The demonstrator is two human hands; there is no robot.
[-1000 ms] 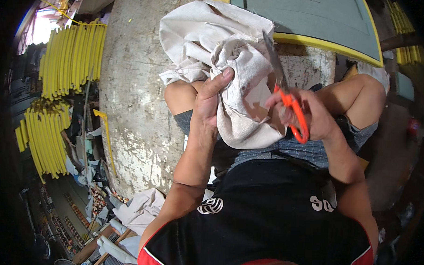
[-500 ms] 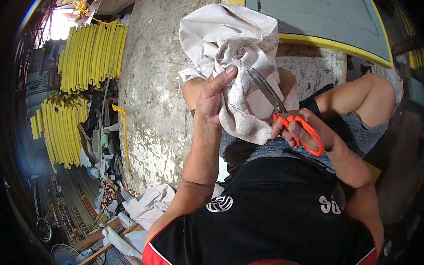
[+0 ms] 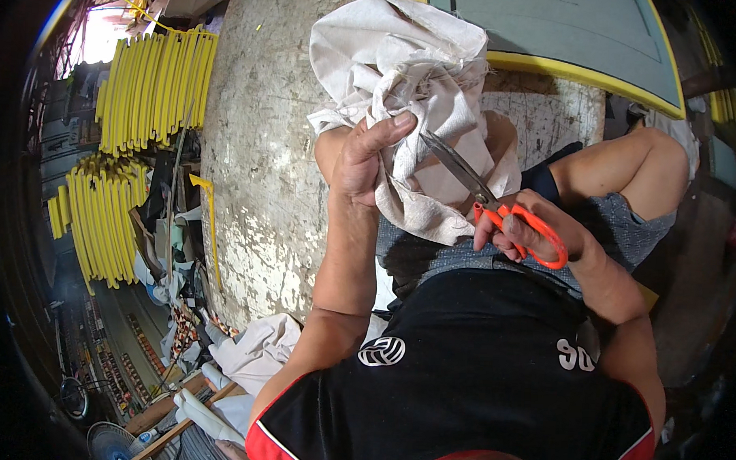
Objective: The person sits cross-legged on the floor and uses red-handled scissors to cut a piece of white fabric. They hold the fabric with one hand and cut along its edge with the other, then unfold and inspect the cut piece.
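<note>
A bunched off-white cloth (image 3: 441, 111) with frayed edges lies over my lap, gathered in folds. My left hand (image 3: 362, 161) grips its left side, the thumb pressed on top of a fold and the fingers hidden beneath. In my right hand (image 3: 530, 227) is a pair of scissors (image 3: 459, 170) with orange handles, my fingers through the loops. The metal blades look closed or nearly so. They point up and left across the cloth, their tip just right of my left thumb.
I sit on a worn, paint-flecked board (image 3: 256, 185). A grey-green panel with a yellow frame (image 3: 584, 74) lies at the far right. Stacks of yellow-edged pieces (image 3: 158, 93) stand at the left. Another pale cloth (image 3: 258, 352) and a fan (image 3: 109, 444) are at the lower left.
The scissors have shifted slightly left and down, bringing their tip nearer my left thumb. The cloth's folds have moved a little. My left hand keeps its grip.
</note>
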